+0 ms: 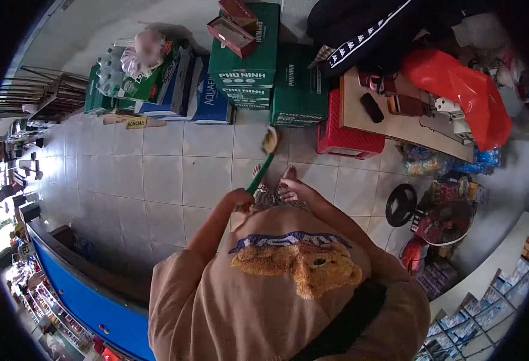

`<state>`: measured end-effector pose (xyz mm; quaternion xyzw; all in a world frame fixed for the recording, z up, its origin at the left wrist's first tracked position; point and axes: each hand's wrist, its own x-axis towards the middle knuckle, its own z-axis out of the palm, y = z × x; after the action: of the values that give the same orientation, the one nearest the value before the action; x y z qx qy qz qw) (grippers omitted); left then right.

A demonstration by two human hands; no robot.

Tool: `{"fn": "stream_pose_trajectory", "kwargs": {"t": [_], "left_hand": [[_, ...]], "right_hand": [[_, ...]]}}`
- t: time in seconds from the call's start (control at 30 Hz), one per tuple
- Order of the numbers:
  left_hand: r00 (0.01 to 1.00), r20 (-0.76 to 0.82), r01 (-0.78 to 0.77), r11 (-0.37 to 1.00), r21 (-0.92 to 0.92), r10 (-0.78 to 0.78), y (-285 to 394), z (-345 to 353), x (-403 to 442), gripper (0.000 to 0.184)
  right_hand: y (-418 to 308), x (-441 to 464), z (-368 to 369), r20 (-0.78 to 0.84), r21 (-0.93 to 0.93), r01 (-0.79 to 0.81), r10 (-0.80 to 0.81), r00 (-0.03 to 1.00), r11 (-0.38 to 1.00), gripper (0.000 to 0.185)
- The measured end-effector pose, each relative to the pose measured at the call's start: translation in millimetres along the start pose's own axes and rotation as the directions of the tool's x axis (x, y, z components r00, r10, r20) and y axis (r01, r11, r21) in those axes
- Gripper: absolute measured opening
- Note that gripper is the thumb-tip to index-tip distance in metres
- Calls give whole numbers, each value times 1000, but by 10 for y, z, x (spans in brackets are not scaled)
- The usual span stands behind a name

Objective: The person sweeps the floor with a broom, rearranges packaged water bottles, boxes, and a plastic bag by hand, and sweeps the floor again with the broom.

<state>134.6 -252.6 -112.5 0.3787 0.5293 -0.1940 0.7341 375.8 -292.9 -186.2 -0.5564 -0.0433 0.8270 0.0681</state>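
A broom with a green handle (259, 174) slants forward from my body. Its tan head (271, 140), a little blurred, is down at the tiled floor in front of my feet. Wrapped round the upper part of the handle, my left hand (238, 200) is closed on it. My right hand (293, 190) is beside the patterned shorts (269, 196), fingers apart, holding nothing I can see. Bare toes show just beyond the hands.
Green cartons (300, 90) and blue cartons (211, 96) line the wall ahead. To the right are a red plastic stool (352, 141), a sewing-machine table (361, 114) and a fan (446, 222). A blue-sided counter (84, 289) stands on the left.
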Motion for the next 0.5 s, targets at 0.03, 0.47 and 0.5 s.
{"fn": "stream_pose_trajectory", "kwargs": {"t": [0.03,0.47,0.5], "left_hand": [[994,67,-58,922,-384,91,-25,-115,-114,14],[876,-481,-46,999,-7,37,-497,-643,-725,24],[849,-527,-64,997,-50,28,-572,-667,-566,25]], "right_hand": [[46,-21,17,46,-7,33,-32,998,999,49],[194,84,-441,-284,-40,91,-99,954,995,47],[181,-73,-448,-278,-23,139,-140,950,990,47]]}}
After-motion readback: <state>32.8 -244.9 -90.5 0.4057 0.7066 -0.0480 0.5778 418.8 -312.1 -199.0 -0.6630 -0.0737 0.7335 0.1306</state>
